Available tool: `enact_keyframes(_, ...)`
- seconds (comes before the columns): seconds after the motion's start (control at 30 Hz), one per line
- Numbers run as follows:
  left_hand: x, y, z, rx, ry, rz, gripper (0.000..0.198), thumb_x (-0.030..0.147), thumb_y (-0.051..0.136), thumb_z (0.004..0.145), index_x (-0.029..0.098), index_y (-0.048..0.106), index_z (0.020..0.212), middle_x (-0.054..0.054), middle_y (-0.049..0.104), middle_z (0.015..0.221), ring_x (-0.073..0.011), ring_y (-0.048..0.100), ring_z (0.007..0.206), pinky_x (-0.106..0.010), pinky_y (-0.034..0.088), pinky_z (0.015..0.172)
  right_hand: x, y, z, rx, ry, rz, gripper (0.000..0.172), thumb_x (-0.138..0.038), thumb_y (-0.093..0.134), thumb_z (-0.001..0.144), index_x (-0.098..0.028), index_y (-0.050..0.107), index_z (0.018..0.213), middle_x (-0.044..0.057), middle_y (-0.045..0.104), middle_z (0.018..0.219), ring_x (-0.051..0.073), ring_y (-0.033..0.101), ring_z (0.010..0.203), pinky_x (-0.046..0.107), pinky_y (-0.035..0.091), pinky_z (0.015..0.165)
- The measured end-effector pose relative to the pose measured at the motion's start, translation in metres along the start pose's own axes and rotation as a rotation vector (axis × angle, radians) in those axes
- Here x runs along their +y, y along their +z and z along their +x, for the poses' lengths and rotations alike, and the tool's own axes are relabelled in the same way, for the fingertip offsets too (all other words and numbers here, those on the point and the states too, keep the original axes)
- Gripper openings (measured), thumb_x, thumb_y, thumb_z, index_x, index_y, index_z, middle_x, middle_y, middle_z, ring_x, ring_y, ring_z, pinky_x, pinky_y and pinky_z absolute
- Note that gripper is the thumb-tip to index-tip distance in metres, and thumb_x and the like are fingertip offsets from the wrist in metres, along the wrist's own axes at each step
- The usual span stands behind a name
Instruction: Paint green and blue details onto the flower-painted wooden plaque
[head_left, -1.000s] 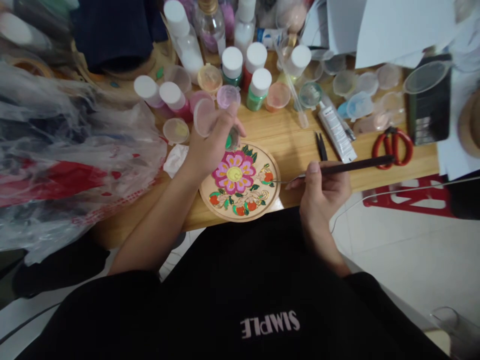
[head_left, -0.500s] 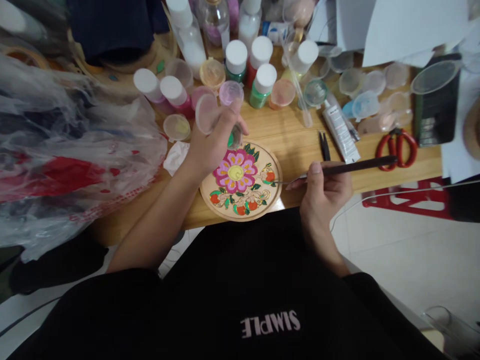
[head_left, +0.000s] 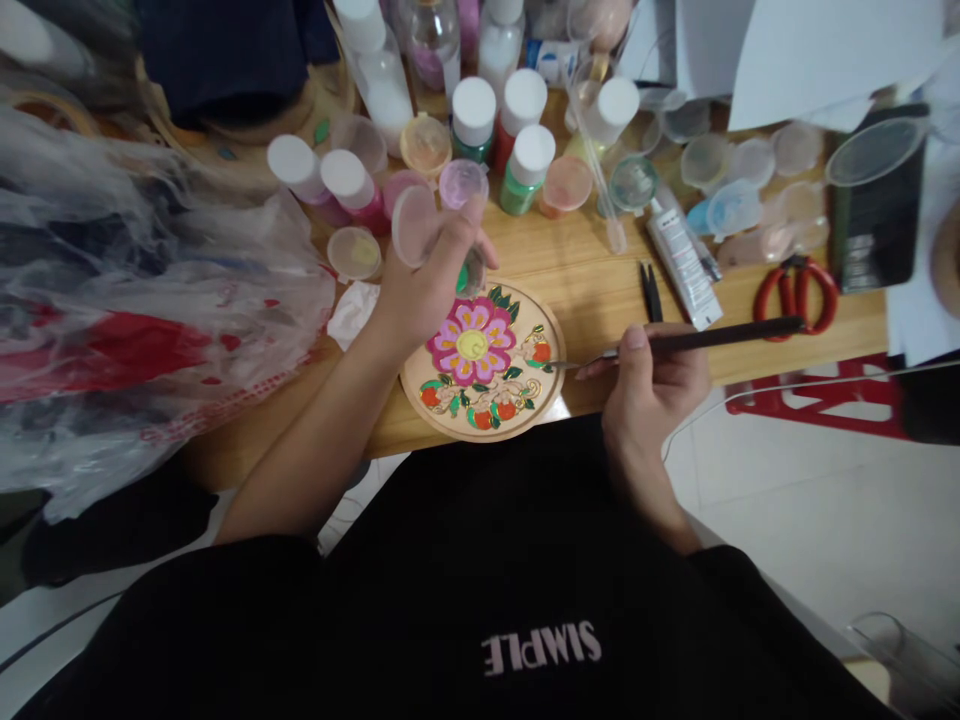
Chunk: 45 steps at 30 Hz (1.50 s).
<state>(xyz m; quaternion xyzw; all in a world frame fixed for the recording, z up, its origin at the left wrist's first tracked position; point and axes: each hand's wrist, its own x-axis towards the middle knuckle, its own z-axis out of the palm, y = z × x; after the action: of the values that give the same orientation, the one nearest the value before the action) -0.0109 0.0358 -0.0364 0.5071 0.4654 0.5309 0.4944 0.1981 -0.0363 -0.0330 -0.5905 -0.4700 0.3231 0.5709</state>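
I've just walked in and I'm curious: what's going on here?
A person's right hand holds a dark-handled tool, its thin tip over the right side of a round patterned board. The left hand holds a small cup with something green inside, near the board's top edge. The big pink flower is coloured in; some parts look bare.

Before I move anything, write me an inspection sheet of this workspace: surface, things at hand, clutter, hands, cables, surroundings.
Surface: wooden table, crowded along its far side.
Things at hand: round floral plaque by the near edge; green cup; dark-handled tool, tip at the plaque's right side, contact unclear.
Clutter: white-capped bottles, small plastic cups, silver-white tube, crumpled tissue.
Hands: left hand holds the green cup; right hand grips the dark-handled tool with its fingers.
Cables: thin pale cable at right, off the table.
Surroundings: plastic bag at left; tiled floor below.
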Motion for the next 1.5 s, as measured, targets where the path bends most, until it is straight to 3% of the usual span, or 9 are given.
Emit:
enact_keyframes(0.23, 0.0030, 0.0025, -0.0019, 0.016, 0.010, -0.010, 0.065, 0.077, 0.057, 0.089, 0.019, 0.067, 0.060, 0.000, 0.057, 0.050, -0.0089, 0.051, 0.044, -0.028, 0.038, 0.046, 0.0043, -0.0015, 0.0000, -0.036, -0.035, 0.038, 0.023, -0.044, 0.073, 0.092, -0.027, 0.059, 0.084, -0.007, 0.058, 0.061, 0.011, 0.055, 0.040, 0.029, 0.050, 0.042)
enact_keyframes(0.5, 0.0010, 0.0020, -0.0013, 0.010, 0.025, -0.036, 0.064, 0.078, 0.062, 0.085, 0.020, 0.070, 0.061, 0.001, 0.057, 0.049, -0.0079, 0.048, 0.042, -0.028, 0.035, 0.043, 0.0035, -0.0030, -0.0010, -0.045, -0.072, 0.047, 0.018, -0.040, 0.071, 0.092, -0.028, 0.059, 0.085, -0.007, 0.058, 0.062, 0.011, 0.055, 0.041, 0.029, 0.051, 0.044)
enact_keyframes(1.2, 0.0065, 0.0043, -0.0025, 0.047, -0.036, 0.028, 0.064, 0.072, 0.058, 0.092, 0.020, 0.068, 0.058, -0.001, 0.054, 0.050, -0.0111, 0.050, 0.044, -0.028, 0.038, 0.048, 0.0024, -0.0018, -0.0004, -0.064, -0.065, 0.040, 0.022, -0.044, 0.071, 0.092, -0.028, 0.059, 0.084, -0.008, 0.058, 0.061, 0.011, 0.057, 0.042, 0.027, 0.051, 0.042)
enact_keyframes(1.5, 0.0042, 0.0029, -0.0022, 0.035, -0.035, 0.030, 0.066, 0.079, 0.058, 0.087, 0.021, 0.067, 0.057, -0.002, 0.054, 0.050, -0.0108, 0.050, 0.044, -0.027, 0.036, 0.047, 0.0037, -0.0026, -0.0003, -0.039, -0.082, 0.060, 0.021, -0.042, 0.072, 0.092, -0.027, 0.059, 0.084, -0.008, 0.057, 0.064, 0.008, 0.054, 0.041, 0.026, 0.051, 0.043)
